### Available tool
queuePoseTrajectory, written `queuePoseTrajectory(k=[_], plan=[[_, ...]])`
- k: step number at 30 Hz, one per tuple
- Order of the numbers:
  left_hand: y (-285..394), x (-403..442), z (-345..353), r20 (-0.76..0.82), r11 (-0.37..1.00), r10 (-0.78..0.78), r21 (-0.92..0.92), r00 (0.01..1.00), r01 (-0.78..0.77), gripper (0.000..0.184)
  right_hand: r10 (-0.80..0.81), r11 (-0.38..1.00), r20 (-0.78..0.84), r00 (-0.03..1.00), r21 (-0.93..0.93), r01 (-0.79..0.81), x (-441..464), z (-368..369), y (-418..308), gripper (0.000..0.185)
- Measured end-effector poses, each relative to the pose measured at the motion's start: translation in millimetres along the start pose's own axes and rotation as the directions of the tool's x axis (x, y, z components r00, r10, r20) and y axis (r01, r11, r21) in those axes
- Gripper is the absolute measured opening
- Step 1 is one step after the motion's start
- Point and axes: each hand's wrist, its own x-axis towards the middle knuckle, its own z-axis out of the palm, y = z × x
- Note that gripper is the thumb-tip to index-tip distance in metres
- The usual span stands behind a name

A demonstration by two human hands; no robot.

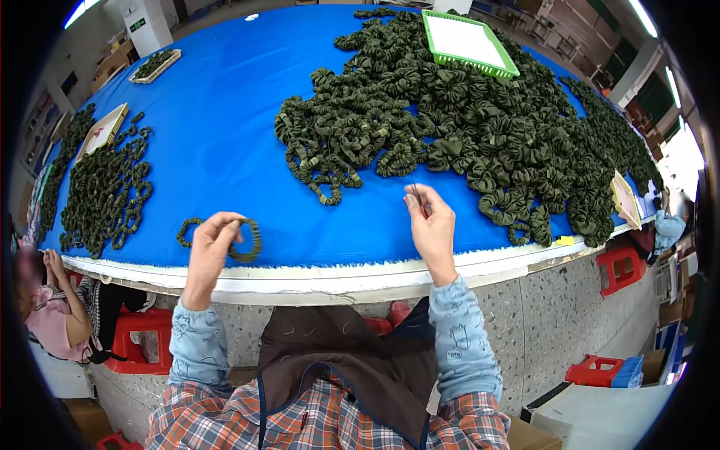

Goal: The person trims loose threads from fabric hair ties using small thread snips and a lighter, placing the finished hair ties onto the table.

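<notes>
My left hand point(214, 251) is closed on a dark green gathered fabric ring point(256, 241), held above the blue cloth near the table's front edge. Another green ring point(185, 233) lies just left of that hand. Further right, my right hand point(433, 225) is raised over the cloth with thumb and fingers pinched on a small, thin dark item point(416, 193), too small to identify. A big heap of dark green scrunchies point(465, 112) spreads beyond and to the right of my right hand.
More green rings point(105, 187) lie at the left beside a shallow tray point(103, 133). A green-rimmed basket point(510, 73) sits on the heap. Other people point(64, 315) are at the left and right edges. Red stools point(142, 341) stand on the floor.
</notes>
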Motion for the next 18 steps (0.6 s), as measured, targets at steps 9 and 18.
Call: queuePoseTrajectory(k=[9,18], plan=[[8.4,0.8,41.3,0.054,0.842,0.312,0.447,0.949,-0.302,0.023,0.048,0.962,-0.066,0.997,-0.267,-0.064,79.5,19.6,40.1,0.020],[39.3,19.8,145.2,0.183,0.939,0.309,0.097,0.933,-0.330,0.020,0.143,0.990,0.142,0.980,0.000,-0.144,-18.2,3.4,-29.0,0.014]])
